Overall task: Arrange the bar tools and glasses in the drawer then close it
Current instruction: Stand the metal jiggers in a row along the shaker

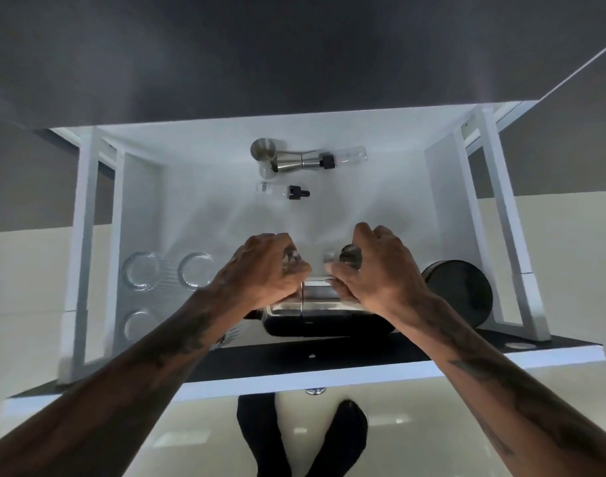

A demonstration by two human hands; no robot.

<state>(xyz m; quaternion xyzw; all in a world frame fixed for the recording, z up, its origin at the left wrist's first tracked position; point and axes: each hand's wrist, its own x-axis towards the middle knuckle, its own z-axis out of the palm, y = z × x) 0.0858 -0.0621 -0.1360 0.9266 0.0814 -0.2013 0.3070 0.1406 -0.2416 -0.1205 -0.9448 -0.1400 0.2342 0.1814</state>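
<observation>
Drawer [446, 187] open, left hand [260, 270] and right hand [380, 273] each clutching small bar pieces (details blurred) over a shiny container [315, 304].

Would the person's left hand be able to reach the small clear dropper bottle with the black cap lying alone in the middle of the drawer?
Probably yes. The dropper bottle lies just beyond the left hand on bare white drawer floor, nothing between. But that hand seems to be gripping a small glass item, so it may need freeing first.

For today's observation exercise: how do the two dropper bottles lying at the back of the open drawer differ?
The far dropper bottle has its black cap on the left, against the steel jigger; the near dropper bottle has its cap on the right and lies alone. Only the near one shows a printed label. Both are clear glass, black-capped, lying on their sides.
</observation>
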